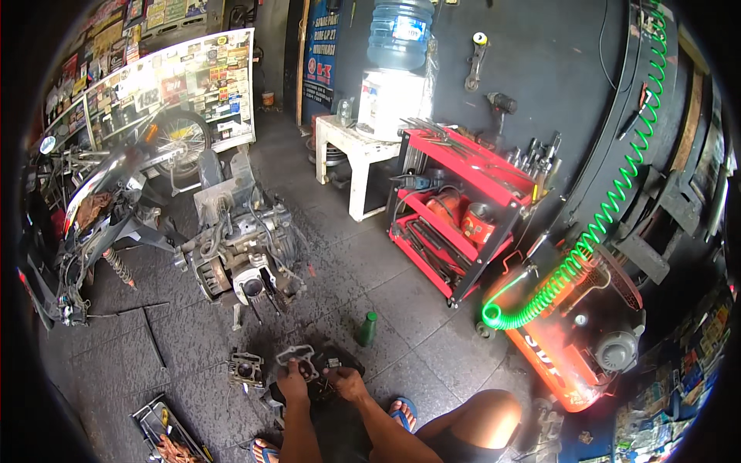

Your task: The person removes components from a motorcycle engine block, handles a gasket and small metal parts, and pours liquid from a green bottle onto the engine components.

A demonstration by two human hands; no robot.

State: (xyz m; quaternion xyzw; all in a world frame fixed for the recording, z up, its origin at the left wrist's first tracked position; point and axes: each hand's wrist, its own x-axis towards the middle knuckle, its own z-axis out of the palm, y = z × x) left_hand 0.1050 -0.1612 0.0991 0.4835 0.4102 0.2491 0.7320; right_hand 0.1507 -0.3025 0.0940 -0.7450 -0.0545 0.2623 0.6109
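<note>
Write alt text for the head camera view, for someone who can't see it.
A squatting person's left hand holds a flat grey gasket over the workshop floor while the right hand works beside it. A dismantled motorcycle engine, green bottle and red tool cart lie beyond.

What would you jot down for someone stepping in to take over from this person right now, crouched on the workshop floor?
Left hand: grips the lower edge of a flat grey gasket-like engine part held just above the floor.
Right hand: fingers pinched on something small beside that part; too small to identify.
Nearby: a metal cylinder block lies on the floor to the left, a green bottle stands ahead to the right, and the stripped engine sits further ahead with its bore open.
Done: engine is opened, parts are off.
Left: the held part and the cylinder block are not yet back on the engine.
</note>
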